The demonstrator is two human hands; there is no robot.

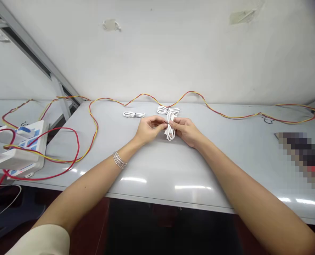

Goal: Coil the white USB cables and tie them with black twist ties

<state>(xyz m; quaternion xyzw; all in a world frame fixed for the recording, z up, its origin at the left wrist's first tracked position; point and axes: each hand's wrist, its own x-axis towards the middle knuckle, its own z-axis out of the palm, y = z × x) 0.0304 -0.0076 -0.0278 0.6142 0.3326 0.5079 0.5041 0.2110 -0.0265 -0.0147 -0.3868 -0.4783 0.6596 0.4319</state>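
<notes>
A coiled white cable [170, 134] stands upright between my two hands above the table, with a thin black twist tie [168, 123] around its middle. My left hand [151, 130] is closed from the left, thumb and fingertips pinched at the tie. From the right, my right hand [185, 130] grips the coil at its middle with thumb and fingers. Just behind the held coil lies another white cable bundle [162, 110], tied with black and partly hidden. A further tied white cable bundle [133, 114] lies to the left, beyond my left hand.
A red and yellow twisted wire [147, 94] runs along the back of the grey table [157, 170]. On the left stands a white power strip [42, 141] with plugs and looping red wires. Loose black ties [267, 120] and a pixelated flat object [303, 156] lie right.
</notes>
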